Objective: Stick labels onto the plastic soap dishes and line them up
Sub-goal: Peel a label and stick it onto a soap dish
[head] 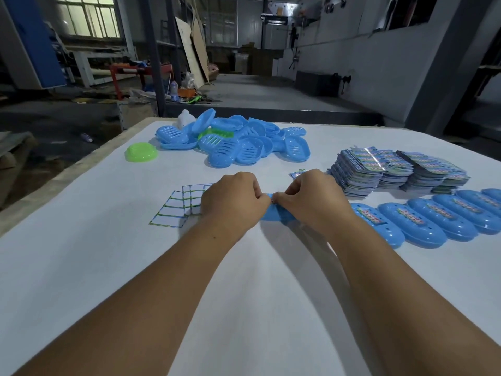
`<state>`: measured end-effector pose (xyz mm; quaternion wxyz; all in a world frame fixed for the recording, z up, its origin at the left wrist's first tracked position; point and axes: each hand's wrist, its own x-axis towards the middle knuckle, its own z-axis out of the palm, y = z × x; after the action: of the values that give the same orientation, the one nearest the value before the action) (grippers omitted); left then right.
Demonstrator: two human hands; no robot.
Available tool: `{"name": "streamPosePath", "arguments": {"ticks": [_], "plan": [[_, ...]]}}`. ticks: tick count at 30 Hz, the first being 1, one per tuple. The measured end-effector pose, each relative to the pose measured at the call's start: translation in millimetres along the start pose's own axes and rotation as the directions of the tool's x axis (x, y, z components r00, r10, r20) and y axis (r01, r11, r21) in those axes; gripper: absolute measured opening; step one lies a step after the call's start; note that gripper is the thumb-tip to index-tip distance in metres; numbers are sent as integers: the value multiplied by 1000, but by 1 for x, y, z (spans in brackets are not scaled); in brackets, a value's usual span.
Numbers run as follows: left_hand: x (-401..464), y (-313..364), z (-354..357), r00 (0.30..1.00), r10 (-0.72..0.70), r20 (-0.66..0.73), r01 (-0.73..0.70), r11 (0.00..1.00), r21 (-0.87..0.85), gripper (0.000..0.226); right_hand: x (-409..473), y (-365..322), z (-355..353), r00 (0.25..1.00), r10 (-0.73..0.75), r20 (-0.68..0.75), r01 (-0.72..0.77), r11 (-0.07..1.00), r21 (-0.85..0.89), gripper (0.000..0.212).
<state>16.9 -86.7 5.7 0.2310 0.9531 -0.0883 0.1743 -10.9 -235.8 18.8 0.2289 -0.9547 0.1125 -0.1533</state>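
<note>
- Both forearms reach forward over the white table [81, 267] and meet at its middle, above one blue soap dish [271, 214] that lies on the surface, largely hidden under the hands.
- Left hand [230, 196]: fingers curled, fingertips bearing on the top of the dish near its middle; it appears to steady the dish and pin one end of a label. The label itself is too covered to make out.
- Right hand [309, 196]: fingers likewise curled, thumb and forefinger pinched together at the same spot, just touching the left fingertips. Whether it grips the label edge or only presses it cannot be told.
- Labelled dishes [406, 221]: a row of blue dishes, each with a coloured label along its top, lies side by side just right of the hands and runs toward the right edge.
- Unlabelled stock [238, 142]: a loose heap of blue dishes at the far side, with a green dish [141, 152] apart on its left.
- Label sheets [393, 169] are stacked beyond the row; spent backing sheets [176, 207] lie left of the left hand.
- Judgement on the step: the label is being seated. Good practice would be to align it along the dish's long axis as on the finished row, smooth outward from the centre, then set the dish close beside the nearest labelled one.
</note>
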Motion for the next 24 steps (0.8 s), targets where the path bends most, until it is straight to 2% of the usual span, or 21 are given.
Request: {"name": "streamPosePath", "arguments": {"ticks": [4,8,10,13,17,21,24], "plan": [[0,0,1,1000,7,7,-7,1000,24,18,-2,-2,-1,1000,17,-1,-17,999,-35,30],[1,-3,3,1000,10,4,-10,999,33,24,-2,0,-2,999,28,-41,-32,994,-104,55],[1,-5,3,1000,-5,11,5,1000,19,33,-1,1,-2,1000,-12,-28,11,998,-59,61],[1,-8,5,997,-52,61,58,994,-93,34,-2,-1,2,992,-127,9,126,990,57,50],[3,-10,4,994,-76,74,90,972,-217,18,-9,-7,5,958,-256,131,231,956,183,42],[5,-11,1,994,-96,49,105,967,-232,11,-15,-6,-1,926,-290,243,283,957,67,53],[4,-12,0,994,-99,50,107,969,-224,15,-16,-1,-10,940,-231,253,262,960,-98,55]]}}
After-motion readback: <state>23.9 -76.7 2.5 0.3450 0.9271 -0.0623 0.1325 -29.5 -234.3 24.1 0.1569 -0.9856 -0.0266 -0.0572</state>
